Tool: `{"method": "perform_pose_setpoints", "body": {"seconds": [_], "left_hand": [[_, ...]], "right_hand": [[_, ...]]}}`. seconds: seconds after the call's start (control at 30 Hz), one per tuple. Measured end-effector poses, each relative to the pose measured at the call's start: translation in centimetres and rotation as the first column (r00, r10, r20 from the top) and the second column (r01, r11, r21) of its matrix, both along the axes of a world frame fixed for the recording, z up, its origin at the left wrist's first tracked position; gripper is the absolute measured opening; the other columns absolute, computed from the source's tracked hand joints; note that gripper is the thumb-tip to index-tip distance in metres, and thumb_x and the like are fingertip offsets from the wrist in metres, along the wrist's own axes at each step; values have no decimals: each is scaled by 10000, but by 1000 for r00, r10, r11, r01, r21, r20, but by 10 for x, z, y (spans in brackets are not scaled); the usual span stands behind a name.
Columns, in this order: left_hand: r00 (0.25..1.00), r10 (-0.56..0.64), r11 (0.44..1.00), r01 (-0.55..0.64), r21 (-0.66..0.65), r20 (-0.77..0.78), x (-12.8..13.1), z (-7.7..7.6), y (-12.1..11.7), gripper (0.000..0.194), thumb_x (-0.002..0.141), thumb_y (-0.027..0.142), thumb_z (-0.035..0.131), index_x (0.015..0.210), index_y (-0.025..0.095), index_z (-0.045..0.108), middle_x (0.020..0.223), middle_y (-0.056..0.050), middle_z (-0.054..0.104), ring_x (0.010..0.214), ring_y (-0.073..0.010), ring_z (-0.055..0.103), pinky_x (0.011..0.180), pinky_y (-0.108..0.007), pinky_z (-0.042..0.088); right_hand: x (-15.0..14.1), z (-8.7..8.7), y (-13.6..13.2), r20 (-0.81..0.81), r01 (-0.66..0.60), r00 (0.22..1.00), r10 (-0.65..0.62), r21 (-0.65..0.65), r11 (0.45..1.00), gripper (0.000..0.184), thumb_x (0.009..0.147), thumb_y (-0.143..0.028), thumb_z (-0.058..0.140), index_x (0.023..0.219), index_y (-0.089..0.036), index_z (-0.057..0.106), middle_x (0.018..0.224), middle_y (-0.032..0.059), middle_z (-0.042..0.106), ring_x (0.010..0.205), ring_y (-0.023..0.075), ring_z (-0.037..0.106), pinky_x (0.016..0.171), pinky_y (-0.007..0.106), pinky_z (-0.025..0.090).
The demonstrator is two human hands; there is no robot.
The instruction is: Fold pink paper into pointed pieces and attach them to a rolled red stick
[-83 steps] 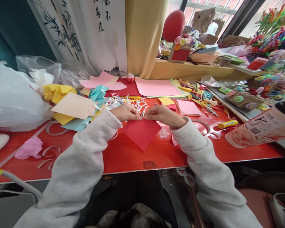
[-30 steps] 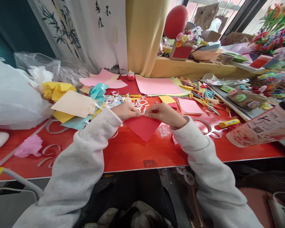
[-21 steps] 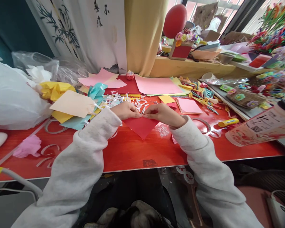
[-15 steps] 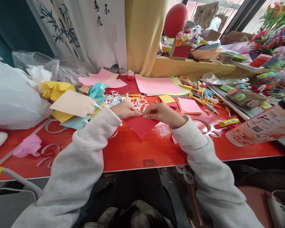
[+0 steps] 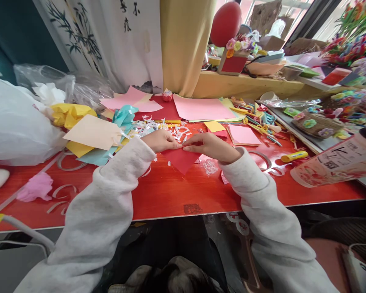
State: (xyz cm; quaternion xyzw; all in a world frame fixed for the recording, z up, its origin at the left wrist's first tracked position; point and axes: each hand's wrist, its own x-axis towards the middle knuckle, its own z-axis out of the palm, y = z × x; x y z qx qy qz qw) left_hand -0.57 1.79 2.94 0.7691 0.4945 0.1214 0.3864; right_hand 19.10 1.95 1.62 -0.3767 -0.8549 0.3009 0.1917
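A piece of red paper [image 5: 182,160] hangs between my two hands, its lower corner pointing toward me above the red table. My left hand [image 5: 161,141] pinches its upper edge with thumb and fingertips. Close beside it, my right hand [image 5: 212,146] pinches the same edge, the fingertips of both hands nearly meeting. White paper shreds [image 5: 179,132] lie just behind my hands. A pink paper stack [image 5: 243,135] and a yellow square [image 5: 214,126] on red paper sit past my right hand.
A tilted drink cup [image 5: 332,162] and a yellow glue stick [image 5: 294,156] stand to the right. Coloured sheets [image 5: 204,109], scissors and scraps line the back. A white plastic bag [image 5: 18,122] and a pink crumpled paper [image 5: 35,187] are at the left. The table edge [image 5: 171,217] is near me.
The red paper's lower corner has risen slightly, and less of the sheet shows below my fingers. Both hands keep their pinch in nearly the same place.
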Motion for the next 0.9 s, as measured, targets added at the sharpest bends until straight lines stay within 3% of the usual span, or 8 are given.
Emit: {"method": "perform_pose_setpoints", "body": {"seconds": [0.2, 0.37, 0.63, 0.9], "left_hand": [[999, 18, 1000, -18, 3, 28, -1, 0, -1, 299, 708, 402, 564, 596, 126, 590, 547, 18, 470, 524, -74, 372, 522, -225, 279], [999, 16, 1000, -16, -21, 29, -2, 1, 0, 306, 693, 412, 561, 635, 118, 623, 577, 0, 522, 539, -83, 400, 531, -229, 288], [1000, -11, 998, 12, 54, -12, 0, -4, 1, 322, 692, 428, 540, 584, 125, 563, 545, 20, 428, 533, -79, 359, 532, -236, 264], [999, 7, 999, -6, 34, -32, 1, -2, 1, 272, 695, 379, 544, 627, 118, 578, 581, 11, 461, 563, -88, 384, 555, -238, 287]], "right_hand": [[0, 1, 0, 27, 39, 999, -41, 54, 998, 241, 768, -316, 551, 853, -148, 700, 791, 48, 682, 705, 125, 560, 670, 269, 403], [-1, 0, -1, -17, 32, 999, -31, 9, 999, 277, 766, -352, 555, 874, -146, 705, 830, 56, 690, 722, 133, 574, 679, 269, 415], [-3, -2, 0, 38, 53, 998, -56, 84, 995, 224, 762, -319, 559, 795, -132, 678, 748, 50, 657, 669, 118, 536, 640, 264, 394], [-1, -1, 1, 34, -1, 999, 0, 28, 1000, 271, 768, -358, 551, 865, -137, 675, 824, 61, 663, 713, 124, 553, 663, 263, 412]]}}
